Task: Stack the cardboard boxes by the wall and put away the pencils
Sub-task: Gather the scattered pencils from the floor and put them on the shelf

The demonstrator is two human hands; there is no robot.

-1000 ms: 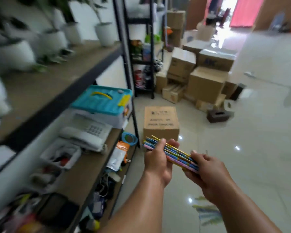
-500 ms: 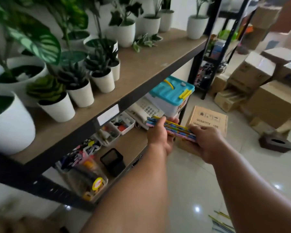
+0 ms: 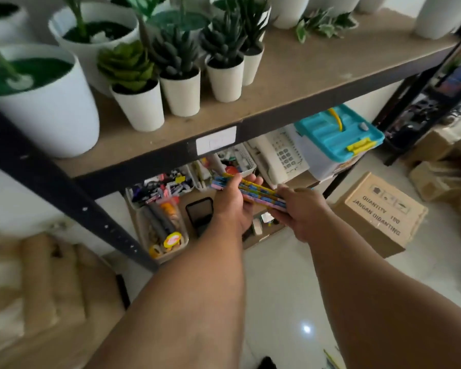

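Both hands hold a bundle of bright striped pencils in yellow, blue and pink, level and slanting from far left to near right. The left hand grips the far-left end, thumb over the top and fingertips curled up from underneath. The right hand is closed round the near-right end, its back turned to the camera, so the pencil tips on that side are hidden. The bundle hangs in the air in front of the lower wooden shelf of a black metal rack, touching nothing but the hands.

Just beyond the left hand on that lower shelf sit small white plastic baskets of odds and ends. Farther right are a white desk telephone and a clear storage tub with a teal lid and yellow latches. Below the left hand lies a black smartphone, and left of it a clear container of markers and tape rolls.

The upper wooden shelf carries white pots with green artificial plants along its left and far side.

On the white tiled floor, right of the right hand and apart from it, stands a brown cardboard box printed with black lettering. More brown cardboard cartons lie beyond it at the far right, blurred.
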